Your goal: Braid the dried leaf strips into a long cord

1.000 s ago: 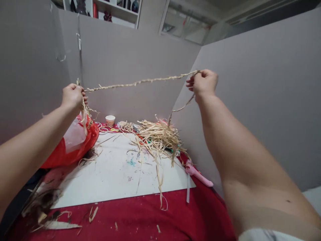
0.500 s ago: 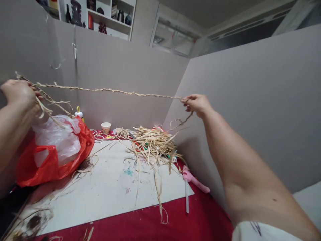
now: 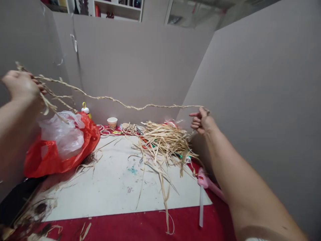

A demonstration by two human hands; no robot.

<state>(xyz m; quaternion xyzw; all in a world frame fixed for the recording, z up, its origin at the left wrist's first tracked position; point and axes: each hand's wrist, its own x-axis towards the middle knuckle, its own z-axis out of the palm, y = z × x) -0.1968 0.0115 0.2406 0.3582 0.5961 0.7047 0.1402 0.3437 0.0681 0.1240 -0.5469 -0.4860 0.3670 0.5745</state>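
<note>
A thin twisted straw cord [image 3: 135, 107] spans the air between my hands, sagging in a wavy line. My left hand [image 3: 22, 85], raised at the left, is closed around one end of it, with several loose strands and a second twisted length hanging below. At the right, my right hand [image 3: 202, 121] pinches the other end between thumb and finger, its remaining fingers curled. Beneath the cord, a heap of dry straw strips [image 3: 167, 137] lies toward the back right of a white board [image 3: 100, 194].
A red plastic bag [image 3: 47, 160] with a clear bag inside stands at left. Behind are a paper cup [image 3: 112, 123] and a yellow-topped bottle [image 3: 85, 109]. A pink glue gun [image 3: 208, 182] with a glue stick lies at the right on red cloth [image 3: 140, 227]. Grey partitions [image 3: 140, 63] enclose the table.
The cord was stretched nearly straight and now hangs slack and wavy. My right hand has turned and sits a little lower and further right. The view has tilted down.
</note>
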